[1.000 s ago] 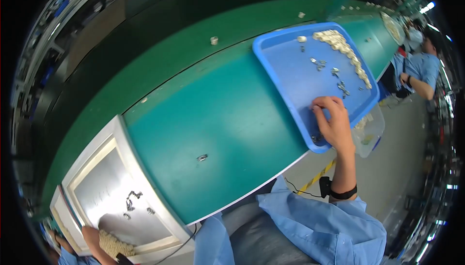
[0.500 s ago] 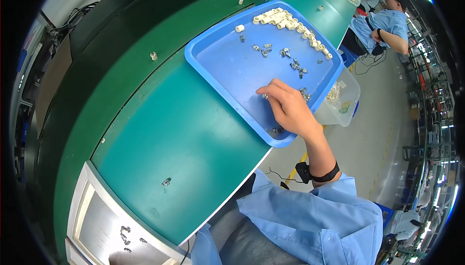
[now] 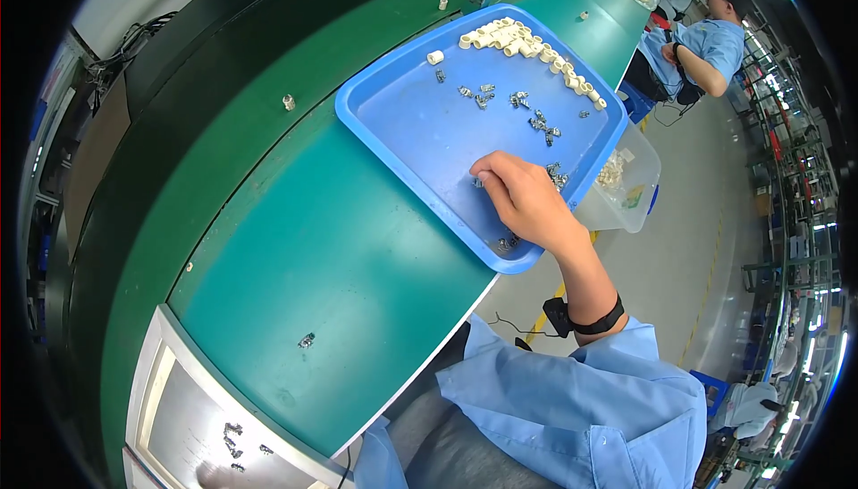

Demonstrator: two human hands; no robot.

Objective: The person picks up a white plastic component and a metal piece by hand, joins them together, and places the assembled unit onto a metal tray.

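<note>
My right hand (image 3: 529, 201) reaches over the blue tray (image 3: 413, 187), its thumb and forefinger pinched together on a small metal clip (image 3: 477, 182) at the tray floor. Mostly hidden, the clip shows only a dark, shiny bit at the fingertips. Close to the hand lie more metal clips (image 3: 556, 176), partly covered by it, and a few by the near corner (image 3: 508, 243). Farther off are scattered clips (image 3: 539, 121) and a row of cream ceramic sleeves (image 3: 511, 40). At the lower edge, a blurred brownish patch (image 3: 214, 476) may be my left hand; its fingers cannot be made out.
A white-framed panel (image 3: 165, 373) with several clips stands at lower left. One clip (image 3: 307, 341) lies on the green bench (image 3: 357, 257). Small parts (image 3: 288, 103) stand along the dark green strip. A clear bin (image 3: 636, 187) is beyond the tray; co-workers (image 3: 706, 46) sit farther along.
My right hand has shifted slightly, its fingertips lower against the tray floor with the clip. The brownish patch at the lower left has moved a little left. The whole view has shifted slightly.
</note>
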